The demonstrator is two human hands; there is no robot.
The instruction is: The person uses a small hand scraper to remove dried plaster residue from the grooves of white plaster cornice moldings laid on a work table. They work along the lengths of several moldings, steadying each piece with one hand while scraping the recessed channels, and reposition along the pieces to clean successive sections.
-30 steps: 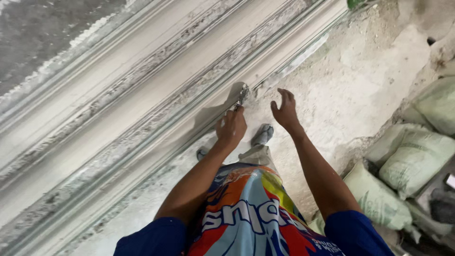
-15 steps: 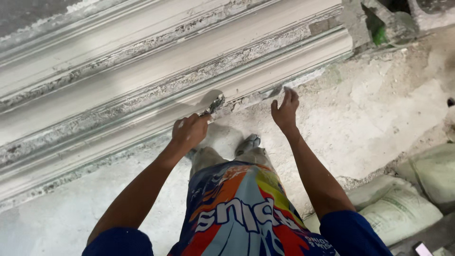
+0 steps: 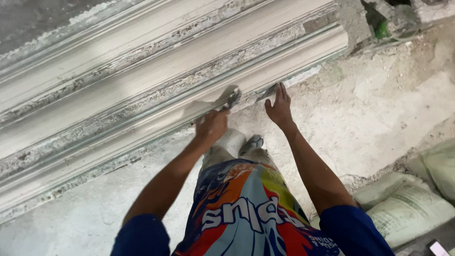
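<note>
A person's left hand (image 3: 212, 127) grips a trowel (image 3: 228, 99) against the long plaster moulding (image 3: 142, 90) at centre frame, right hand (image 3: 279, 108) spread flat beside it; rough, crumbly grooves remain unsmoothed.

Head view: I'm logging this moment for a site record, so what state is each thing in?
Left hand: closed around the scraper's handle.
Scraper: held, blade against the moulding's lower edge.
Right hand: open, fingers spread, fingertips at the moulding's base.
Plaster moulding: lying long across the floor, grooves crusted and rough.
Sacks: lying flat, closed, dusty.
Floor: coated in white dust.
</note>
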